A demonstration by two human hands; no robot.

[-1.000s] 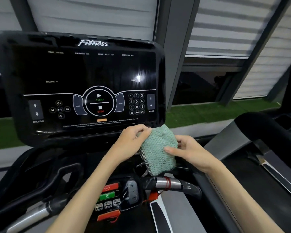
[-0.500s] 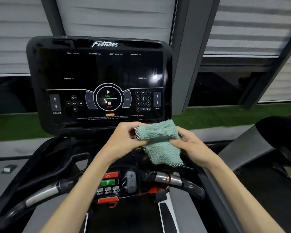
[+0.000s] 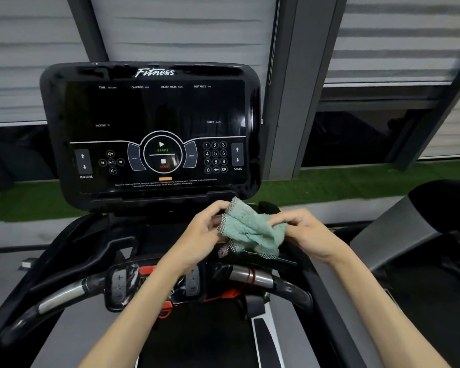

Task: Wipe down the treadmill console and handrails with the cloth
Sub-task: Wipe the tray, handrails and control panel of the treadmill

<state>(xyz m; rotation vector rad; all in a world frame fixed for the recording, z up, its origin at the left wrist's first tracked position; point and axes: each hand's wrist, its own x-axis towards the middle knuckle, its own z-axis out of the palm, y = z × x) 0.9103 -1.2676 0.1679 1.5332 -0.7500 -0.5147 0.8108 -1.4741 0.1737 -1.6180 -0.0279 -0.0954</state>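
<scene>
Below console (image 3: 149,115): cloth (image 3: 252,229), folded flat earlier, now crumpled, pinched between left hand (image 3: 205,232) and right hand (image 3: 306,232). Judged still being readied; wiping not begun.

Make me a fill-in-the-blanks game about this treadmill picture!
The left hand and right hand hold a green ____.
The word atop the console reads ____.
The green word above STOP is ____.
Missing words: cloth, Fitness, START.
</scene>
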